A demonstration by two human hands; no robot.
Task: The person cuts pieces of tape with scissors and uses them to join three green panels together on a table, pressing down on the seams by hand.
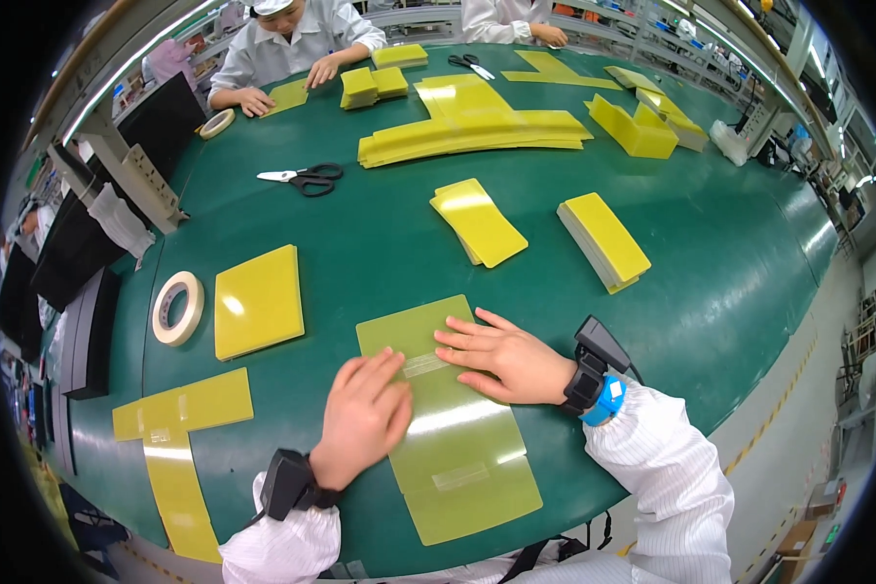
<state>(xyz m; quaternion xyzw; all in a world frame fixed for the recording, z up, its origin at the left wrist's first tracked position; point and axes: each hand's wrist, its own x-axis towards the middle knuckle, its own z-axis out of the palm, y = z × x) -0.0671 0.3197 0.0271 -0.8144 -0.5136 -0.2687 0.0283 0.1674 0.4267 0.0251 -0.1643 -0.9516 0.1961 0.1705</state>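
Observation:
A strip of thin, see-through yellow-green sheets [467,428] lies in front of me on the table, its pieces joined end to end. One clear tape piece [422,365] crosses the upper seam and another tape piece [460,476] sits on the lower part. My right hand [501,358] rests flat on the strip with its fingers spread, fingertips beside the upper tape. At the strip's left edge is my left hand [365,419], its fingers partly bent and thumb apart, fingertips near the same tape. Nothing shows in either hand.
Left of the strip lie a tape roll [177,309], a square yellow stack [258,302] and a T-shaped taped piece [180,419]. Beyond are yellow stacks [479,222], a taller stack [603,243] and scissors [311,179]. Across the green table [360,234], a co-worker's hands [257,101] handle a sheet.

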